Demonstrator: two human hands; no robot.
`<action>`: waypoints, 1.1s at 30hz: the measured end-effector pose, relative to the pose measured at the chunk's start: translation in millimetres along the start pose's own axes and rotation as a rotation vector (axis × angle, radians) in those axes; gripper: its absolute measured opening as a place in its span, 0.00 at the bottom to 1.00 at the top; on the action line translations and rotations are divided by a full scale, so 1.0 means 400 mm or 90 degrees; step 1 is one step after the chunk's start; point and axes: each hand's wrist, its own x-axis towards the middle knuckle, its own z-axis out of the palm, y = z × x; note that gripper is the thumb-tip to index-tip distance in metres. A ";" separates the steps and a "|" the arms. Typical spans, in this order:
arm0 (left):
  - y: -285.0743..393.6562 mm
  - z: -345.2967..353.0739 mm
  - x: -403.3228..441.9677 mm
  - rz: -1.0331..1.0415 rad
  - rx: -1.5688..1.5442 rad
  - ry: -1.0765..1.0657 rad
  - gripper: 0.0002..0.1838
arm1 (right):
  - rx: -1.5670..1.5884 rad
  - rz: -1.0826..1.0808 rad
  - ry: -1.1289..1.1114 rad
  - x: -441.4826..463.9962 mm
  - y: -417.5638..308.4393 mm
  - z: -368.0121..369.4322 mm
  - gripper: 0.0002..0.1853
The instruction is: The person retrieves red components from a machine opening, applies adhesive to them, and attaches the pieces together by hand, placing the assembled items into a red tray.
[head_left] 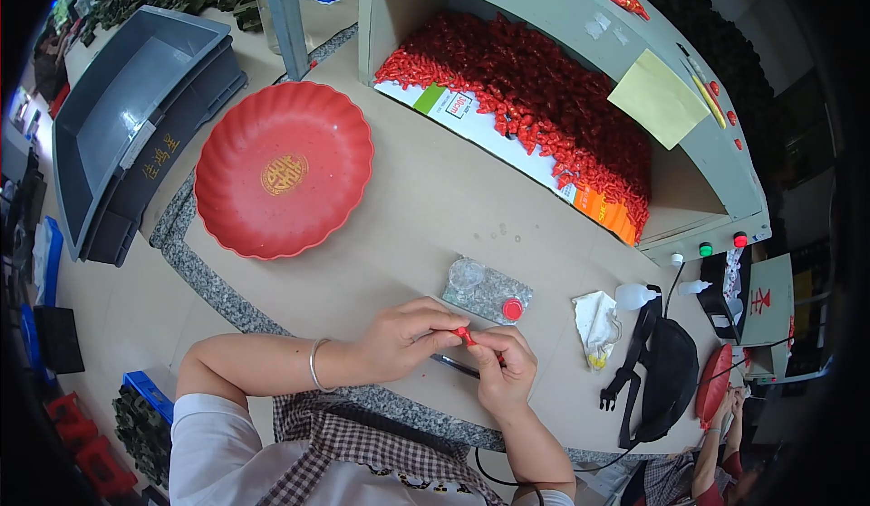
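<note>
Fingers (pixel 435 322) around red piece (pixel 463 335) (glossy)

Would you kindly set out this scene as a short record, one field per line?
Hands: left hand and right hand, close together
At fingertips: small glossy red piece
Wrist: thin silver bangle on the left
Just beyond hands: speckled grey slab bearing a round red cap
Left side: scalloped round red dish with gold emblem, near a grey rectangular plastic bin
Far side: pale grey open-fronted cabinet holding heaped small red pieces
Right side: black waist bag
</note>
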 end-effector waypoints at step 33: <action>-0.021 0.003 -0.005 -0.078 -0.014 -0.011 0.12 | 0.025 0.051 -0.002 0.007 0.009 0.007 0.04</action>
